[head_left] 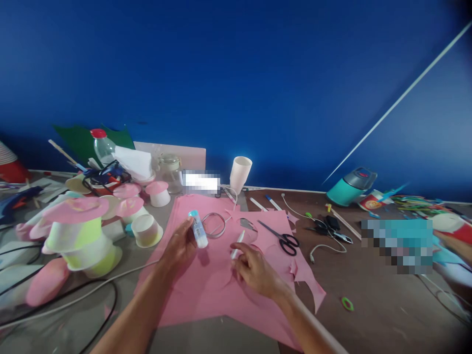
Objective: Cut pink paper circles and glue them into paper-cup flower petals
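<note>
Two bare forearms are seen reaching in from the near edge, over a large pink paper sheet (217, 290) that is lying spread on the worktop (372, 300). The left hand (179, 248) is closed around the lower part of a glue stick (198, 229), which is being held tilted, its pale blue end pointing up and away from the person. The right hand (254, 270) is gripping a thin white pen-like stick (237, 244) between thumb and fingers, the tip being pointed up toward the far side; whether the tip is touching the paper cannot be told.

Just beyond the left hand a wire ring (214, 225) is lying on the pink sheet. Beyond the right hand, a pair of black-handled scissors (283, 238) is resting on the sheet's ragged, cut-out edge. Farther behind both hands a white paper cup (240, 174) is standing tilted near the blue wall (236, 78).

To the outer side of the left hand, paper cups topped with pink discs (79, 231) are crowded together, with a black cable (99, 295) curving near the left forearm. To the outer side of the right hand, a white cord (324, 246) is trailing across the worktop, a small green ring (347, 304) is lying near the right forearm, and a teal flask (350, 186) is lying on its side well apart.
</note>
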`<state>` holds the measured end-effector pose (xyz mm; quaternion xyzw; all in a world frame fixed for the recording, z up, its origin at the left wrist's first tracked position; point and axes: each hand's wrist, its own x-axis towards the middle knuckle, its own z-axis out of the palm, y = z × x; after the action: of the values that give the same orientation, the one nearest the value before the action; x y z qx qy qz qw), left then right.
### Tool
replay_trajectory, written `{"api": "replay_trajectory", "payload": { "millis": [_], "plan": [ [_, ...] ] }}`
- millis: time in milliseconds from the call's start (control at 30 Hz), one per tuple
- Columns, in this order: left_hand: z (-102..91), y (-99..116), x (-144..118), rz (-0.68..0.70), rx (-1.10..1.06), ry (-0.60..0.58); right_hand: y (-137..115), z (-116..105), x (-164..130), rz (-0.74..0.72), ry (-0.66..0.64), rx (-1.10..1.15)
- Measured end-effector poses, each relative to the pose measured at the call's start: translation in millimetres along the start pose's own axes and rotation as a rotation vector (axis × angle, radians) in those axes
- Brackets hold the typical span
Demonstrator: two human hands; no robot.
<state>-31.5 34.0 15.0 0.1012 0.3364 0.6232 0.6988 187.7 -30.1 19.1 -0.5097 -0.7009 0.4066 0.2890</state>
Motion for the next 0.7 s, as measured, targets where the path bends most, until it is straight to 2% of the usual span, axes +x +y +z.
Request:
{"api": "replay_trajectory", "payload": {
  "millis": [133,300,367,500,700],
  "plan": [
    [2.1,0,-2,-0.022,0.007,-0.008,0,-4,2,-0.035,0.161,-0.1],
    [5.6,3,-4,-0.069,0.005,-0.001,-12,-1,3,-0.077,0.055,-0.429],
    [6.4,4,-5,-0.086,0.016,-0.01,-16,0,3,-0.064,0.05,-0.5],
    [7.7,3,-7,-0.067,0.054,-0.014,-12,-7,6,-0.019,0.085,-0.495],
    [5.7,-1,-7,-0.012,0.132,-0.088,5,-17,11,-0.052,0.163,-0.422]
  ]
}}
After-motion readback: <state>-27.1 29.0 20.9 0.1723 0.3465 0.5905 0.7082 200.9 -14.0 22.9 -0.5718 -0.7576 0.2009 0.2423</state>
